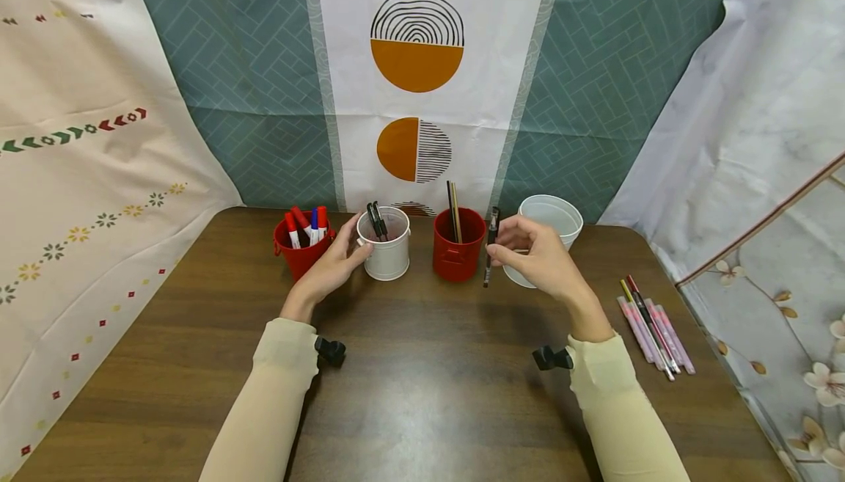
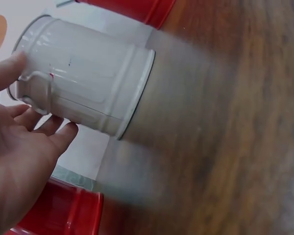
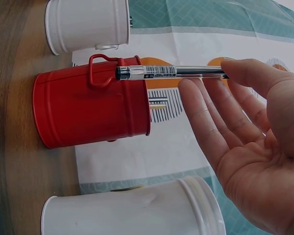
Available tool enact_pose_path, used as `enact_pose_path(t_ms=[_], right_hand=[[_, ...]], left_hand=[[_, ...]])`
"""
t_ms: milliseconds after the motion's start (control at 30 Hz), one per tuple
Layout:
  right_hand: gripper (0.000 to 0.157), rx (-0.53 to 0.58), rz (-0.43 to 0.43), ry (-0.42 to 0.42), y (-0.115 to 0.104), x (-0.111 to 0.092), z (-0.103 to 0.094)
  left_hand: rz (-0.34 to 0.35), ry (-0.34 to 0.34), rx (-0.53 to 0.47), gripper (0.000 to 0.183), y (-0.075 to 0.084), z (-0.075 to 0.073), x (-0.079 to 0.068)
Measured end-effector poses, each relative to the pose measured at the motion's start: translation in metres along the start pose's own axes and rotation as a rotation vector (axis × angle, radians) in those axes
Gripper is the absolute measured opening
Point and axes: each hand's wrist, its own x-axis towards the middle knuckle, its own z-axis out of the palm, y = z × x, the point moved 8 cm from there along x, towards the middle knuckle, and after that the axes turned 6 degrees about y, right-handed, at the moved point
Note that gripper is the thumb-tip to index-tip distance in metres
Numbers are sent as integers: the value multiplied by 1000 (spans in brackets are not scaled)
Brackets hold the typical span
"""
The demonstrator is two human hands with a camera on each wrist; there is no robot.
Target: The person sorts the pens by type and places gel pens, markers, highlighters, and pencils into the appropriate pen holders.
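Note:
My left hand [image 1: 332, 268] holds a small white metal bucket [image 1: 387, 259] near its rim, thumb on one side of the handle and fingers on the other in the left wrist view. Two black pens [image 1: 378, 221] lean inside that bucket. Between thumb and fingers of my right hand [image 1: 543, 256] is a black gel pen [image 3: 159, 72] with a clear barrel and a barcode label. It hangs upright, just right of a red bucket [image 1: 455, 262] that contains a few thin sticks, dark and gold. Behind the right hand stands a second white bucket [image 1: 551, 212], partly hidden by it.
On the left, another red bucket [image 1: 300, 258] holds several red and blue markers with white barrels. Pink pens and thin dark and gold pens [image 1: 656, 331] lie in a bunch at the right of the wooden table [image 1: 422, 394]. A patterned curtain [image 1: 264, 100] hangs behind.

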Motion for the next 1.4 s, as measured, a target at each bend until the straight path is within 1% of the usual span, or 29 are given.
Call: enact_pose_path(t_ms=[167, 400, 467, 567, 667, 767, 900, 1000, 1167, 1233, 1400], right_hand=[[26, 0, 8, -6, 0, -1, 1], [25, 38, -3, 7, 0, 1, 4], [25, 44, 0, 12, 1, 1, 5], [25, 39, 5, 31, 1, 3, 7], [24, 29, -5, 54, -3, 7, 11], [25, 39, -26, 77, -13, 17, 16], [25, 128, -49, 90, -28, 36, 29], [25, 175, -59, 91, -36, 51, 41], [24, 186, -67, 89, -45, 75, 63], [24, 181, -72, 102, -48, 83, 70], [27, 171, -97, 156, -50, 99, 85]], left_hand=[[8, -15, -15, 72, -4, 1, 1], [-17, -8, -17, 72, -5, 0, 1], [-13, -15, -18, 72, -5, 1, 1], [-23, -21, -18, 73, -6, 2, 1], [-32, -25, -18, 73, -6, 2, 1], [-39, -19, -22, 73, -6, 1, 0], [-42, -18, -21, 73, -8, 0, 0], [-42, -17, -19, 73, -9, 0, 0], [-21, -9, -23, 72, -8, -1, 0], [-13, -11, -24, 71, -7, -1, 0], [-18, -13, -27, 71, -8, -1, 0]])
